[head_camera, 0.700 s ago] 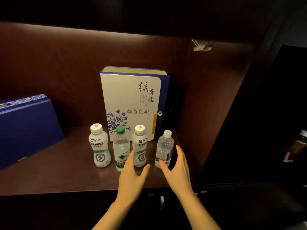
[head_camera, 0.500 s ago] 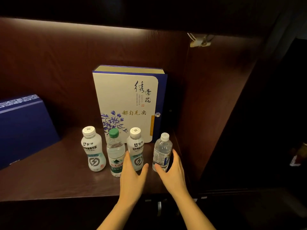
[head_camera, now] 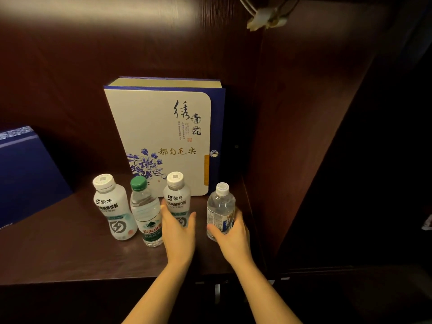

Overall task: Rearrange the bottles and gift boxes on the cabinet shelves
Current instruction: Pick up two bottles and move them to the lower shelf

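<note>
A dark wooden cabinet shelf point(head_camera: 58, 249), seen from above. At the far left stands a blue gift box point(head_camera: 28, 174), partly cut off. Near the shelf's middle, four bottles stand upright in a row. First comes a white drink bottle point(head_camera: 113, 209), then, just beside it, a green-capped water bottle point(head_camera: 145, 211). Third is a second white drink bottle point(head_camera: 176, 197); the left hand point(head_camera: 178, 232) wraps its lower body from the front, fingers on its left side, thumb on its right. Behind the row a cream gift box point(head_camera: 159, 136) with blue flowers stands upright against the back panel. Rightmost is a clear water bottle point(head_camera: 219, 206), slightly apart from the others; the right hand point(head_camera: 231, 232) grips its lower half, thumb in front, fingers curled round its right side, near the cabinet side wall point(head_camera: 292, 136).
</note>
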The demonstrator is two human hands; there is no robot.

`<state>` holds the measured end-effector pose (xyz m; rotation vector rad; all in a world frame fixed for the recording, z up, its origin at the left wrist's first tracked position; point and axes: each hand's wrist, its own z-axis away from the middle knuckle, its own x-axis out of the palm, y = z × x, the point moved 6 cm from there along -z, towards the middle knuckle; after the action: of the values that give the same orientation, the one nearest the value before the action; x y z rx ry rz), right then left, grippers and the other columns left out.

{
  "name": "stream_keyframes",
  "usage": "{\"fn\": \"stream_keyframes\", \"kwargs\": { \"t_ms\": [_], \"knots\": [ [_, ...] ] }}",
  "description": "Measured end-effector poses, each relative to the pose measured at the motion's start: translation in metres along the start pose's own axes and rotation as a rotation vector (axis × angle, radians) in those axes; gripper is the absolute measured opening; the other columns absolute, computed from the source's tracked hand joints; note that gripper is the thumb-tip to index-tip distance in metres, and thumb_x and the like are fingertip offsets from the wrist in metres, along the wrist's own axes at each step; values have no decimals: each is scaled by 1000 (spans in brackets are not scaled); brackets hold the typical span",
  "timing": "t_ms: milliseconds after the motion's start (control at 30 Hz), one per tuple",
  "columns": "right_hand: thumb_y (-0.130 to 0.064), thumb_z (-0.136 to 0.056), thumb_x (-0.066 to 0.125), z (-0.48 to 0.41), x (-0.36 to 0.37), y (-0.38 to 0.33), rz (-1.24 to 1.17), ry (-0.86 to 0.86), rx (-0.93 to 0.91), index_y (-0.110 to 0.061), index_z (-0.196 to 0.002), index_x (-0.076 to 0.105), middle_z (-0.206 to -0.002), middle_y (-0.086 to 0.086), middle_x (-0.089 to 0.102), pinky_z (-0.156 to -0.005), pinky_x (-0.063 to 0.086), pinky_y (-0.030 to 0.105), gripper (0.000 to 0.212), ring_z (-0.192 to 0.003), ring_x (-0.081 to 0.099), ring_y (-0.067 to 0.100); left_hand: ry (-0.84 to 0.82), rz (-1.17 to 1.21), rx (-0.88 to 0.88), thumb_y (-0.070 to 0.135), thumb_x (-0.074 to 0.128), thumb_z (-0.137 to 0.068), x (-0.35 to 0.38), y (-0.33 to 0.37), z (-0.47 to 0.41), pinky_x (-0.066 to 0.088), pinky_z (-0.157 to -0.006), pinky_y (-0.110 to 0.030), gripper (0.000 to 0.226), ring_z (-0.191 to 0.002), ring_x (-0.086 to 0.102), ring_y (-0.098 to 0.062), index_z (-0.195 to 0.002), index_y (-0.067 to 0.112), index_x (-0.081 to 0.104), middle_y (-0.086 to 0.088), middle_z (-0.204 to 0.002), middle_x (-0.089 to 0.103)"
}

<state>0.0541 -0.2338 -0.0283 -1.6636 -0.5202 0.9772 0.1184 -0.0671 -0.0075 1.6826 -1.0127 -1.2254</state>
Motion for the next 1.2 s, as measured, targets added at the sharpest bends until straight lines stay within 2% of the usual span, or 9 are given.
{"fn": "stream_keyframes", "kwargs": {
  "t_ms": [133,233,433,600,700,767,867,1033,1200],
  "knots": [
    [-27,-68,89,-2,-3,2,-28,-8,-9,-26,-128,53,-119,-10,66,-85,51,23,70,-109,64,12,35,19,5,15,73,-87,0,-4,-7,45,-103,-44,74,-129,52,-31,-148,12,32,-13,-143,52],
    [-29,-67,90,0,-6,3,-33,-3,-7,-27,-127,54,-118,-11,67,-87,52,24,70,-108,65,10,28,26,8,13,75,-85,-2,-7,-9,47,-102,-48,68,-125,56,-30,-143,12,39,-11,-137,57],
    [-35,-65,90,19,-13,6,-33,-2,-8,-31,-127,55,-117,-16,66,-90,51,22,72,-108,63,5,-37,57,76,14,78,-83,-13,-10,10,48,-101,-47,69,-123,57,-24,-142,15,42,-5,-135,59],
    [-39,-61,90,50,-24,8,-56,34,4,-42,-121,56,-104,-25,67,-79,47,6,69,-97,64,-10,-121,113,82,20,81,-80,-29,-16,35,51,-96,-39,73,-117,61,-16,-142,25,43,3,-132,61],
    [-42,-59,88,74,-34,7,-84,61,-9,-52,-116,54,-106,-31,69,-79,48,5,67,-100,63,-13,-158,154,90,23,83,-77,-41,-19,51,48,-91,-27,76,-113,62,-9,-141,31,43,8,-127,62],
    [-42,-59,88,92,-41,6,-108,79,-15,-54,-118,52,-111,-39,64,-80,48,5,70,-103,62,-13,-202,177,104,24,85,-76,-49,-19,60,46,-89,-21,78,-111,61,-1,-140,34,42,13,-124,62],
    [-42,-60,88,118,-58,3,-131,135,-14,-51,-122,53,-112,-36,65,-82,52,10,72,-102,65,-9,-313,212,128,21,85,-74,-53,-14,74,47,-90,-22,83,-112,57,10,-142,38,41,24,-121,61],
    [-38,-64,89,154,-98,-5,-108,244,-9,-47,-128,55,-112,-34,67,-82,53,11,73,-103,65,-9,-483,280,188,18,87,-73,-41,5,108,51,-95,-31,84,-113,61,1,-139,45,43,16,-126,61],
    [-39,-65,88,191,-156,-11,-57,395,-12,-53,-124,52,-112,-38,64,-77,48,4,71,-104,62,-13,-645,351,280,22,88,-72,-14,39,160,49,-92,-24,85,-114,59,6,-127,68,41,23,-128,60]
  ]
}}
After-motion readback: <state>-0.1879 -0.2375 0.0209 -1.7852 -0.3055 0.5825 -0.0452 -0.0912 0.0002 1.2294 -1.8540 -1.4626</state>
